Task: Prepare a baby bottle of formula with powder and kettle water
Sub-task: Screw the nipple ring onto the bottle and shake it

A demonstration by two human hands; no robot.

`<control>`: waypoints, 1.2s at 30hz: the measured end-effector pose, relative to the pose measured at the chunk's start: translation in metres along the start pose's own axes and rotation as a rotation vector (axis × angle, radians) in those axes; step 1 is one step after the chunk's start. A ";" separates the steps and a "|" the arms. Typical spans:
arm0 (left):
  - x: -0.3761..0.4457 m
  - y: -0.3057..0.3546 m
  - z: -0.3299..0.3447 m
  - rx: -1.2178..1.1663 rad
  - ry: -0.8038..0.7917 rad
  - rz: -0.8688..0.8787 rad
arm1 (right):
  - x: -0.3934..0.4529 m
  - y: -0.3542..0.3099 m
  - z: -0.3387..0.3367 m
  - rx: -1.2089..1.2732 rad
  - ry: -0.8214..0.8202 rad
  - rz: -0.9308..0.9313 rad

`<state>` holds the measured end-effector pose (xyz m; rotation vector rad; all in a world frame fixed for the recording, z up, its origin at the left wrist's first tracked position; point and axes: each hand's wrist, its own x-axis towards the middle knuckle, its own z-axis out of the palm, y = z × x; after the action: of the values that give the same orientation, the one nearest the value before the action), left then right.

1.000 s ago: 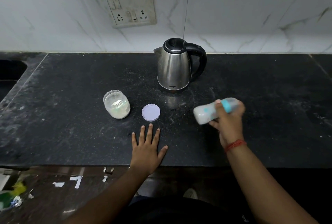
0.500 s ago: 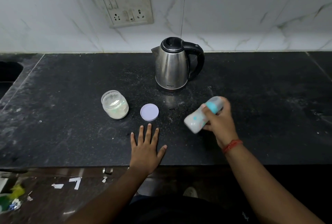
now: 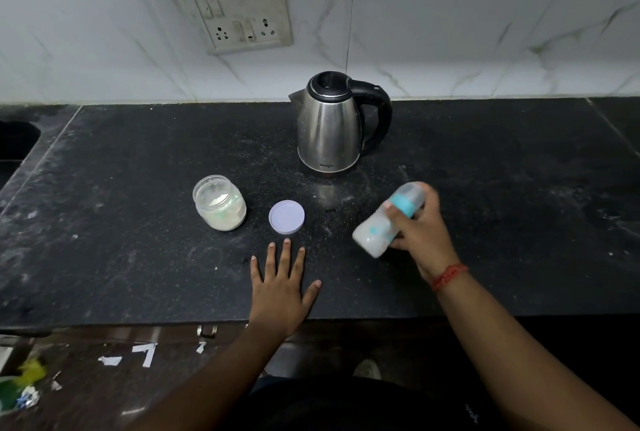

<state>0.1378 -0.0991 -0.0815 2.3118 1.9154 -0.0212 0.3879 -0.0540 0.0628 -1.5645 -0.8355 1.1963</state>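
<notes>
Your right hand [image 3: 420, 233] has its fingers [image 3: 398, 217] wrapped round the capped baby bottle [image 3: 384, 223], tilted above the tabletop [image 3: 502, 223] right of the kettle [image 3: 329, 129], probably to mix it, while your left hand [image 3: 278, 287] lies flat, holding nothing, likely bracing you.

Home kitchen, black stone counter [image 3: 485, 223], white marble-look wall tiles [image 3: 450, 43], steel electric kettle [image 3: 329, 129], wall socket plate [image 3: 242, 11]
</notes>
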 end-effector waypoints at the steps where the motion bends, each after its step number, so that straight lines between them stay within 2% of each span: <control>1: 0.000 0.000 0.000 -0.003 -0.001 0.000 | 0.000 -0.002 0.000 0.081 0.096 -0.015; 3: 0.000 0.000 0.000 -0.008 0.007 0.002 | 0.002 -0.004 0.002 0.157 0.152 -0.024; 6: 0.000 -0.001 0.001 -0.006 0.007 0.004 | 0.001 -0.003 0.004 -0.008 -0.058 -0.001; 7: 0.000 0.000 0.001 -0.004 0.006 0.004 | 0.002 -0.004 0.003 -0.009 -0.044 -0.020; 9: 0.000 0.000 0.001 -0.005 0.006 0.005 | 0.003 -0.006 0.001 0.133 0.123 -0.042; 11: 0.000 0.000 0.002 -0.006 0.013 0.006 | 0.003 -0.006 0.002 0.181 0.152 -0.035; 13: 0.000 -0.001 0.003 -0.005 0.012 0.003 | 0.003 -0.002 0.003 0.050 -0.016 -0.020; 14: 0.000 -0.001 0.003 -0.005 0.011 0.003 | 0.003 -0.003 0.002 0.023 -0.037 -0.025; 17: 0.000 0.000 0.003 -0.003 0.004 0.000 | 0.006 -0.005 0.000 0.196 0.163 -0.066; 18: 0.001 0.000 0.003 -0.004 0.008 0.000 | 0.007 -0.005 0.001 0.212 0.179 -0.071; 19: 0.001 -0.001 0.004 -0.003 0.012 -0.001 | 0.004 -0.007 0.004 0.175 0.130 -0.068; 21: 0.001 -0.002 0.004 0.001 0.012 -0.002 | 0.005 -0.003 0.005 -0.015 -0.084 -0.060; 22: 0.001 -0.002 0.004 0.003 0.011 -0.002 | 0.006 -0.004 0.003 -0.034 -0.097 -0.059; 25: 0.000 0.000 0.003 0.006 0.004 -0.003 | 0.015 -0.011 -0.003 0.185 0.134 -0.079; 26: 0.000 0.000 0.003 0.006 0.005 -0.005 | 0.017 -0.012 -0.002 0.227 0.165 -0.073; 27: 0.000 -0.001 0.003 0.004 0.006 -0.008 | 0.016 -0.013 0.000 0.216 0.132 -0.057; 29: 0.000 -0.001 0.002 0.004 0.000 -0.007 | 0.019 -0.012 0.002 0.065 -0.034 -0.037; 30: 0.000 -0.001 0.002 0.005 -0.003 -0.005 | 0.020 -0.014 0.003 0.033 -0.045 -0.047; 33: 0.000 0.000 0.001 0.002 -0.002 -0.003 | 0.026 -0.020 0.001 0.192 0.169 -0.108; 34: 0.000 0.000 0.000 0.001 0.005 -0.003 | 0.026 -0.020 0.002 0.213 0.187 -0.115; 36: 0.000 -0.001 0.001 0.000 0.007 -0.003 | 0.025 -0.016 0.005 0.063 0.033 -0.104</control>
<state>0.1372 -0.0994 -0.0825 2.3124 1.9214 -0.0140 0.3912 -0.0250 0.0706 -1.4683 -0.8390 1.1088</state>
